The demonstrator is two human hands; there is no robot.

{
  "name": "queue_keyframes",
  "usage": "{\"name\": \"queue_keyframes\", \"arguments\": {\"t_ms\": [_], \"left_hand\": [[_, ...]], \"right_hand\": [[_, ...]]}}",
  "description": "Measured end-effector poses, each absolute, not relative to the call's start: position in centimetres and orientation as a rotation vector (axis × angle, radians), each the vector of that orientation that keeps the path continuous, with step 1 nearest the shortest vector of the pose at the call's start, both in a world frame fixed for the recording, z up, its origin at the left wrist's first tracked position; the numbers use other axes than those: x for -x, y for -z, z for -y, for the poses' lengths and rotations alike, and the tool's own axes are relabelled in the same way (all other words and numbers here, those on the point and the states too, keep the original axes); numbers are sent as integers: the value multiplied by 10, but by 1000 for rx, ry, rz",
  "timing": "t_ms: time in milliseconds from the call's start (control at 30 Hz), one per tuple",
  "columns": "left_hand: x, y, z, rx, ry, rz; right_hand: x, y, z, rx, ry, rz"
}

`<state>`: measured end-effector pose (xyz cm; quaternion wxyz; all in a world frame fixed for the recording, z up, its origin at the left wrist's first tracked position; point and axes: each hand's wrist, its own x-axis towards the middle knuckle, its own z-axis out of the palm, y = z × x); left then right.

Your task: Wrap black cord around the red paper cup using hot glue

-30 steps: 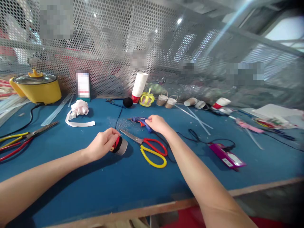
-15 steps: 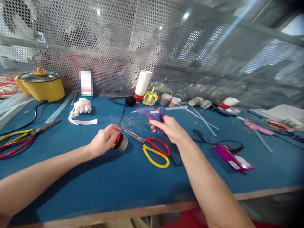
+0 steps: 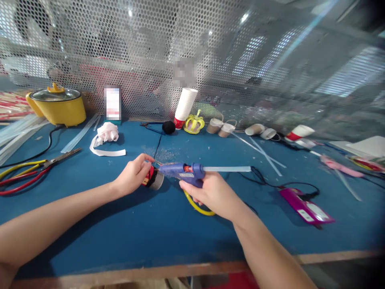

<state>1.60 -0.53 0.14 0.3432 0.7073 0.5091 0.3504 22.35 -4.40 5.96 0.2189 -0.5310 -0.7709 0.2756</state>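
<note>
My left hand (image 3: 132, 173) is closed on a small cup (image 3: 157, 181) lying on its side, with a red and black band around it. A thin black cord (image 3: 158, 145) runs from the cup back to a black yarn ball (image 3: 168, 127). My right hand (image 3: 212, 192) grips a blue hot glue gun (image 3: 183, 171) with a clear glue stick (image 3: 227, 169) out of its rear. The gun's nozzle is at the cup's black band; I cannot tell whether it touches. Beneath the gun lie scissors, mostly hidden, with a yellow handle (image 3: 197, 206) showing.
A yellow electric pot (image 3: 60, 106) and a second pair of scissors (image 3: 39, 168) are at left. Near the mesh stand a stack of paper cups (image 3: 185, 105), a yellow crown-like piece (image 3: 194, 123) and small baskets (image 3: 227, 128). A purple power strip (image 3: 306, 205) lies at right.
My right hand has brought the glue gun down and left, from above the scissors to the cup. My left hand still holds the cup in nearly the same place.
</note>
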Motion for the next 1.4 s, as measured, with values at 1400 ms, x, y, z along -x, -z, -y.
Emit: {"name": "queue_keyframes", "arguments": {"t_ms": [1400], "left_hand": [[-18,-2,4,-1875,-887,-1363]], "right_hand": [[-212,-59,62,1383,-327,2440]]}}
